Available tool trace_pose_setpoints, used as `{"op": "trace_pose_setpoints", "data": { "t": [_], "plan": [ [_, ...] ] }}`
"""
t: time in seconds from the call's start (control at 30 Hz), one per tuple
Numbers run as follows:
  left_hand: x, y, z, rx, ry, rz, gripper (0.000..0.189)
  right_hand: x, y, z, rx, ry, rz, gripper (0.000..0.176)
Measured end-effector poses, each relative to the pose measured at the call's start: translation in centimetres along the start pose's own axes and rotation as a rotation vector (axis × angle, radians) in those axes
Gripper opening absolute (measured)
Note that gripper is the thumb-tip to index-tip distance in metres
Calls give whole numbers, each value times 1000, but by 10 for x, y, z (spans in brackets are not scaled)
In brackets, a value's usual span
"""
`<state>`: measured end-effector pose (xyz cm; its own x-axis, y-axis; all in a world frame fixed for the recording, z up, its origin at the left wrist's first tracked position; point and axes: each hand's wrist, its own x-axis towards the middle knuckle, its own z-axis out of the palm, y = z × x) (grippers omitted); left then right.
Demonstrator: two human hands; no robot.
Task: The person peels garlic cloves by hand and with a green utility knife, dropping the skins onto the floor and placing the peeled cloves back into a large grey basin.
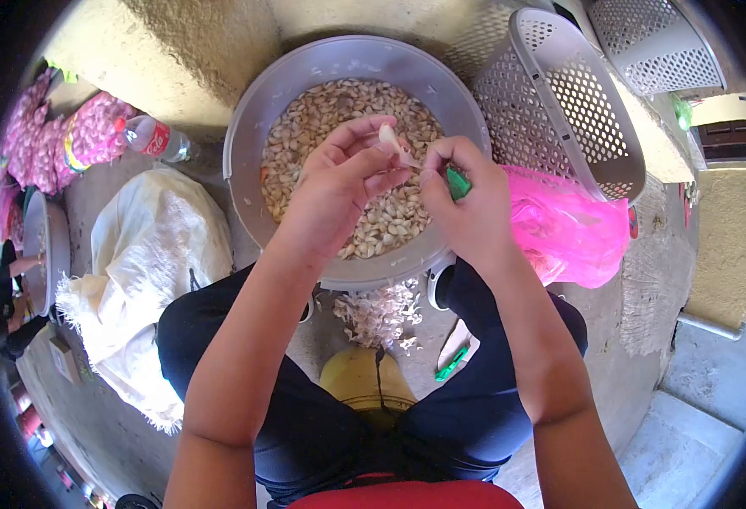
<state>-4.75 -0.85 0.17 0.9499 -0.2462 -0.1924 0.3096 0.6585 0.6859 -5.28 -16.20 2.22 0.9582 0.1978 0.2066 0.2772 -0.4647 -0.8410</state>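
Observation:
My left hand [343, 174] pinches a garlic clove [387, 134] between thumb and fingers, with loose pinkish skin [407, 155] hanging from its right side. Close to that skin, my right hand [474, 199] is closed around a green handle [458, 183]; any blade on it is hidden by the fingers. Both hands are over a large grey basin [247, 174], which holds a wide layer of pale garlic cloves [398, 222].
Dry garlic skins [381, 316] lie on the floor below the basin, near a green-handled tool [452, 363]. A perforated basket [568, 93] and pink plastic bag [572, 229] stand right. Left are a white sack [165, 225], a cola bottle [159, 140] and another person's hand [25, 265].

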Motion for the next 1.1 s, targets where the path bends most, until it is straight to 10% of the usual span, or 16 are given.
{"op": "trace_pose_setpoints", "data": {
  "t": [0.47,0.77,1.1],
  "plan": [
    [-3,-6,7,561,51,194,24,8,-8,-5,535,-70,634,21],
    [-3,-6,9,584,98,216,21,6,2,-4,700,-121,689,19],
    [-5,-4,10,641,83,137,23,0,5,6,204,1,417,20]
  ]
}}
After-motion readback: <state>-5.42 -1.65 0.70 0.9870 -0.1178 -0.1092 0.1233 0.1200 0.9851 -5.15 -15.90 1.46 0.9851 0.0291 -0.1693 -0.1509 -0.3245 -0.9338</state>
